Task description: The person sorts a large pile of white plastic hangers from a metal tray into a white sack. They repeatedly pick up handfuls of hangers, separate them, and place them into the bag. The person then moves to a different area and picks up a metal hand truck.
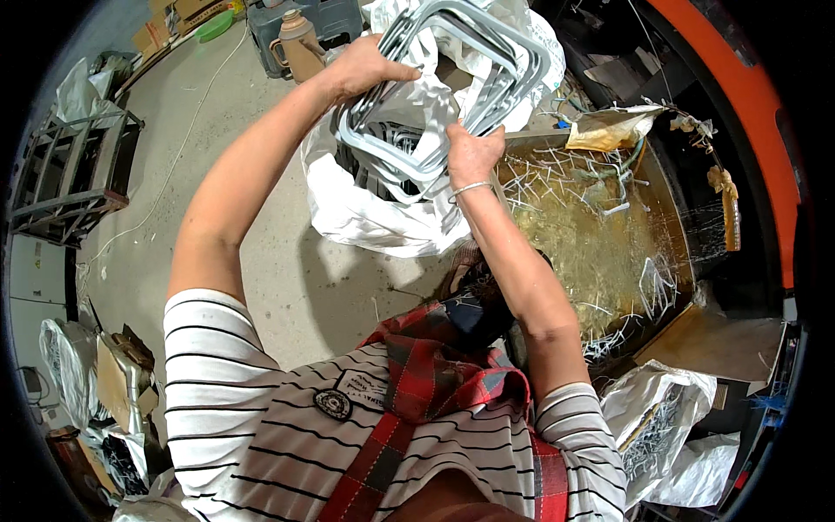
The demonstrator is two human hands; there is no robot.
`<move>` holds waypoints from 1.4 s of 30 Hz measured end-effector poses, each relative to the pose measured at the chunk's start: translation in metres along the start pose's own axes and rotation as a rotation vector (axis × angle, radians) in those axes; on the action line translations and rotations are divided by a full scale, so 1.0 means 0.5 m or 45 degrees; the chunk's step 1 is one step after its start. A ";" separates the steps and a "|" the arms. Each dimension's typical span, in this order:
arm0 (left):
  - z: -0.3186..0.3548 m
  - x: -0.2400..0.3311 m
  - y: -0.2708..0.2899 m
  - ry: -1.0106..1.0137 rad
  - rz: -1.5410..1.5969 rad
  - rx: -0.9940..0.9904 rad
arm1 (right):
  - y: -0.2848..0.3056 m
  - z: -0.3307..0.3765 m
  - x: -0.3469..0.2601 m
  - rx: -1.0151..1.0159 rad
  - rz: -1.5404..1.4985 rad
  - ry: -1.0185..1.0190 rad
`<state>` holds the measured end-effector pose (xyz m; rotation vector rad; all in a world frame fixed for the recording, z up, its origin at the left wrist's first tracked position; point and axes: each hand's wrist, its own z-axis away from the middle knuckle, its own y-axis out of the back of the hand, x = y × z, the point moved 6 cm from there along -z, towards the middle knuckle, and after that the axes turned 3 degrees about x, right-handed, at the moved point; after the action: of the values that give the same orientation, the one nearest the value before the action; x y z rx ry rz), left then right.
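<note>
A stack of grey, square plastic frames [402, 159] with rounded corners is held tilted between my two hands. My left hand [367, 70] is closed round its left side, with the thumb lying over the bars. On the near right side, my right hand [477, 157] grips the frames, a bracelet at its wrist. Just below is an open white sack [374, 222], its rim folded loosely outward. More grey pieces show inside the sack, partly covered by the held stack.
Right of the sack stands a metal-edged tub [690, 265] of yellowish liquid with thin grey scraps. An orange machine panel [739, 96] rises beyond it. A tan flask [298, 45] stands at the back, a metal rack [74, 178] at the left. Bags of scraps [661, 426] lie lower right.
</note>
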<state>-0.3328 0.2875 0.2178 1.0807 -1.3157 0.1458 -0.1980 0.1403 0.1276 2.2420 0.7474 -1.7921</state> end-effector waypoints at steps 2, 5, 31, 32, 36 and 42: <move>0.015 -0.008 -0.010 -0.017 0.188 -0.094 | 0.001 0.012 0.004 -0.026 -0.040 -0.050; 0.021 -0.009 -0.016 -0.011 0.341 -0.216 | 0.001 0.019 0.016 -0.060 -0.077 -0.162; 0.021 -0.048 0.001 0.304 -0.851 -0.485 | 0.104 -0.012 0.159 -0.329 0.634 -0.331; 0.022 -0.057 -0.015 0.349 -0.857 -0.618 | 0.099 -0.002 0.105 -0.350 0.600 -0.206; -0.009 -0.130 -0.085 0.110 -1.243 -1.005 | 0.100 0.049 -0.032 -0.366 0.547 0.018; -0.033 -0.277 -0.074 1.120 0.159 -0.691 | 0.115 0.065 -0.029 -0.438 0.010 -0.152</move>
<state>-0.3415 0.3443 0.0857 0.3717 -0.5584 0.2964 -0.2003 0.0727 0.1233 1.8986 0.9386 -1.6306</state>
